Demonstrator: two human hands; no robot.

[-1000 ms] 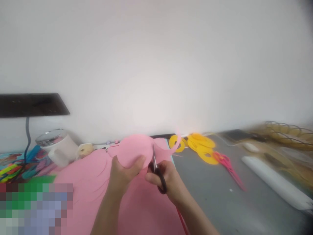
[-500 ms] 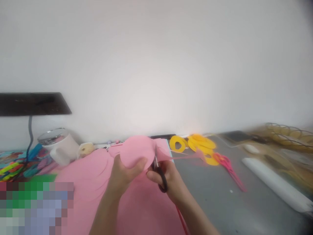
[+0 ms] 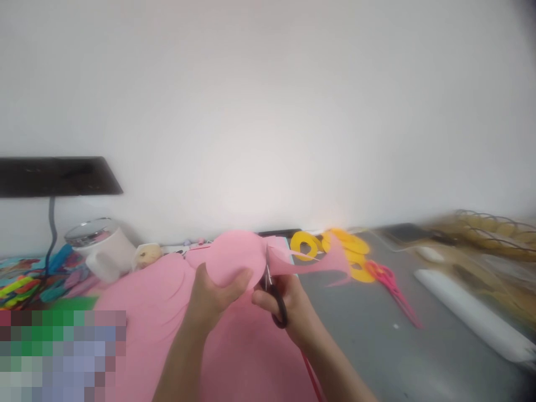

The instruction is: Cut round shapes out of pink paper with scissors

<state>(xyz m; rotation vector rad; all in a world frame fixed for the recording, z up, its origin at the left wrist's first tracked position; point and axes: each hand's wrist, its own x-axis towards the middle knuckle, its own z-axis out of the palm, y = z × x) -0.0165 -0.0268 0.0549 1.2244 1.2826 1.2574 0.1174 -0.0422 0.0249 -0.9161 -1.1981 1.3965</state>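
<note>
Pink paper disc, pinched in my left hand, extends beyond its thumb, beside the scissors gripped in my right hand.

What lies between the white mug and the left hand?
In the head view, a small cream-coloured item beside the white mug, then overlapping pink paper sheets toward the left hand.

Rightward of the fingers of the right hand, a hand could pass over the smooth grey tabletop, short of the pink scissors and long white bar. Beyond those fingers, flat yellow paper rings and the pale wall (plain and upright) stand in the way.
</note>
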